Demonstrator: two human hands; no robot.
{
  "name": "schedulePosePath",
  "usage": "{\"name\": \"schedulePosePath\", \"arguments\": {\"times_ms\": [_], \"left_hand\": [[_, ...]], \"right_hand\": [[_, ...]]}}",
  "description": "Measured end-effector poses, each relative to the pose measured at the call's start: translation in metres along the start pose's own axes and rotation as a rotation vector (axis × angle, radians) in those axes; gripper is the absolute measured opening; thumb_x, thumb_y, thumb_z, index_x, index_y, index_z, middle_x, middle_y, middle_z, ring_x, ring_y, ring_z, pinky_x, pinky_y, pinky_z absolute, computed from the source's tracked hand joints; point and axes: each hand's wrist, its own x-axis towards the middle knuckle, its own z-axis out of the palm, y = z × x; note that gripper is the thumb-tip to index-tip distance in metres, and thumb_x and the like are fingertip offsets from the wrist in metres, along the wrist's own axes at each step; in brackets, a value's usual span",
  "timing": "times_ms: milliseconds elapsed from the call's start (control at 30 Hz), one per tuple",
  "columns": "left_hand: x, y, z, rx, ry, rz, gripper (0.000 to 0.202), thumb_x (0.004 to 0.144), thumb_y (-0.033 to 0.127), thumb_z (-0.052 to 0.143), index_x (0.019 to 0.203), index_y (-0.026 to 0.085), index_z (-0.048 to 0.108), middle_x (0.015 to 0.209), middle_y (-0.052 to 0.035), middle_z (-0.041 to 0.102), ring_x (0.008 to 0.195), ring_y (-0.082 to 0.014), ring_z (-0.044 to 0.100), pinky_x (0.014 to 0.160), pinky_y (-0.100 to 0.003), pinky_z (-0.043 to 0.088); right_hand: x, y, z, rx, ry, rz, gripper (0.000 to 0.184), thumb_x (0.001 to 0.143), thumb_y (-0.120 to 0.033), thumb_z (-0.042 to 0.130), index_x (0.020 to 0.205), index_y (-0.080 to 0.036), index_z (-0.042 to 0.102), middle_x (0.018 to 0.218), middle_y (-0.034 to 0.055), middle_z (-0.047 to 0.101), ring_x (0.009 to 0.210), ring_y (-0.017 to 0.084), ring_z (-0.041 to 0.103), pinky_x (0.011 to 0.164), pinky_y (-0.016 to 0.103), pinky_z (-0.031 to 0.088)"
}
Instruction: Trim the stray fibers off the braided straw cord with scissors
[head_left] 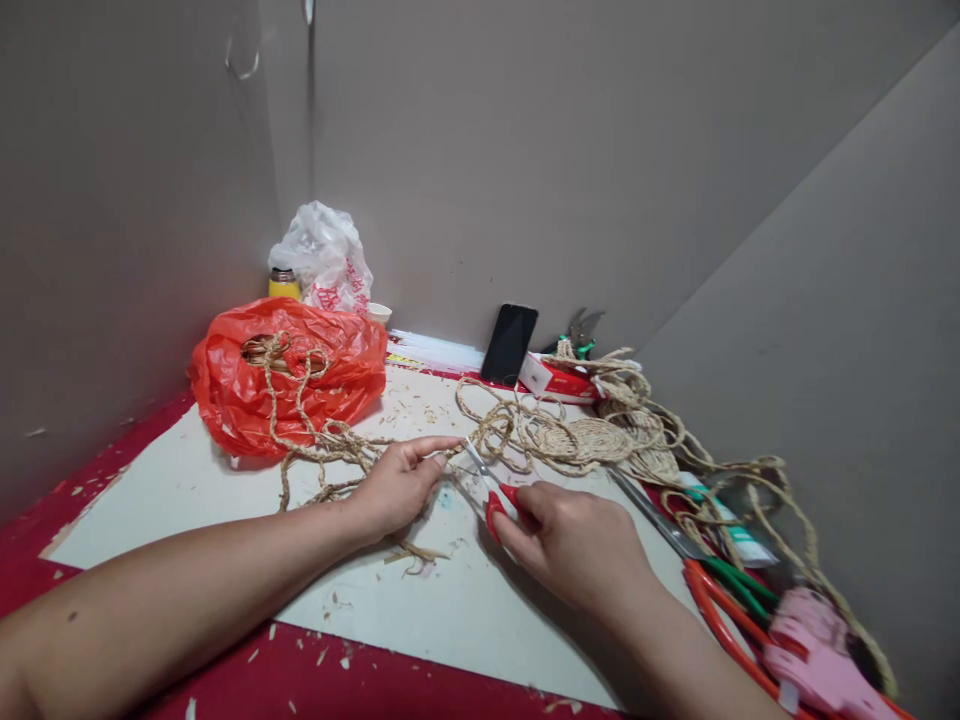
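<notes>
My left hand [401,483] pinches a strand of tan braided straw rope [330,440] between thumb and forefinger, low over the white board [450,600]. My right hand [574,545] grips small red-handled scissors [491,490], their blades open and pointing up-left at the strand just past my left fingertips. The rope trails left into a red plastic bag [292,385] and right toward a coiled woven straw piece [589,440].
A black phone [509,343] leans on the back wall beside green-handled pliers [581,333]. A white bag [326,258] and a yellow bottle [284,285] stand in the corner. Large orange-handled shears [712,580] and a pink tool [817,650] lie at the right. Straw scraps litter the board.
</notes>
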Motion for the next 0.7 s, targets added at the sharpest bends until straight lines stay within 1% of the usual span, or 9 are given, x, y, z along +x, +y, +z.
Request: {"name": "schedulePosePath", "arguments": {"times_ms": [167, 400, 467, 567, 633, 700], "left_hand": [[-0.0002, 0.0006, -0.0006, 0.009, -0.008, 0.005, 0.041, 0.088, 0.029, 0.048, 0.124, 0.013, 0.058, 0.039, 0.0120, 0.028, 0.034, -0.0057, 0.019, 0.039, -0.021, 0.014], [-0.0025, 0.0052, 0.0011, -0.018, -0.004, -0.016, 0.037, 0.088, 0.028, 0.047, 0.120, 0.013, 0.057, 0.038, 0.0125, 0.029, 0.033, -0.0057, 0.018, 0.037, -0.020, 0.013], [-0.0017, 0.0056, 0.0014, -0.035, 0.003, -0.011, 0.032, 0.087, 0.028, 0.048, 0.113, 0.012, 0.057, 0.037, 0.0124, 0.031, 0.033, -0.0055, 0.020, 0.037, -0.019, 0.014], [0.0002, 0.0060, 0.0007, -0.082, 0.010, -0.003, 0.019, 0.085, 0.032, 0.051, 0.095, 0.016, 0.054, 0.037, 0.0115, 0.037, 0.031, -0.0052, 0.020, 0.035, -0.018, 0.015], [0.0008, 0.0068, -0.0002, -0.125, 0.005, -0.019, 0.018, 0.083, 0.035, 0.054, 0.089, 0.018, 0.050, 0.037, 0.0113, 0.039, 0.030, -0.0048, 0.019, 0.034, -0.017, 0.013], [0.0006, 0.0081, -0.0009, -0.154, -0.001, -0.038, 0.021, 0.082, 0.037, 0.057, 0.089, 0.019, 0.048, 0.038, 0.0115, 0.040, 0.030, -0.0043, 0.018, 0.034, -0.017, 0.011]], "right_hand": [[-0.0002, -0.0022, -0.0011, 0.003, -0.025, 0.018, 0.032, 0.082, -0.038, 0.051, 0.057, -0.020, 0.058, 0.055, 0.0016, 0.062, 0.048, 0.014, 0.053, 0.051, 0.028, 0.018], [-0.0005, 0.0045, 0.0034, 0.088, 0.015, 0.020, 0.035, 0.085, -0.034, 0.046, 0.054, -0.021, 0.055, 0.053, 0.0009, 0.061, 0.046, 0.013, 0.050, 0.049, 0.027, 0.020], [-0.0007, 0.0054, 0.0056, 0.112, 0.036, 0.026, 0.036, 0.085, -0.035, 0.046, 0.053, -0.020, 0.054, 0.053, 0.0004, 0.061, 0.047, 0.013, 0.051, 0.050, 0.027, 0.021], [-0.0007, 0.0046, 0.0080, 0.123, 0.037, 0.009, 0.033, 0.083, -0.036, 0.049, 0.054, -0.020, 0.052, 0.054, -0.0006, 0.058, 0.048, 0.012, 0.050, 0.051, 0.026, 0.023], [-0.0005, 0.0036, 0.0084, 0.113, 0.033, -0.014, 0.029, 0.080, -0.036, 0.052, 0.056, -0.020, 0.052, 0.055, -0.0009, 0.057, 0.048, 0.012, 0.049, 0.052, 0.026, 0.023], [-0.0003, 0.0031, 0.0079, 0.095, 0.041, -0.040, 0.025, 0.078, -0.035, 0.053, 0.058, -0.020, 0.055, 0.057, -0.0004, 0.057, 0.050, 0.012, 0.050, 0.052, 0.026, 0.023]]}}
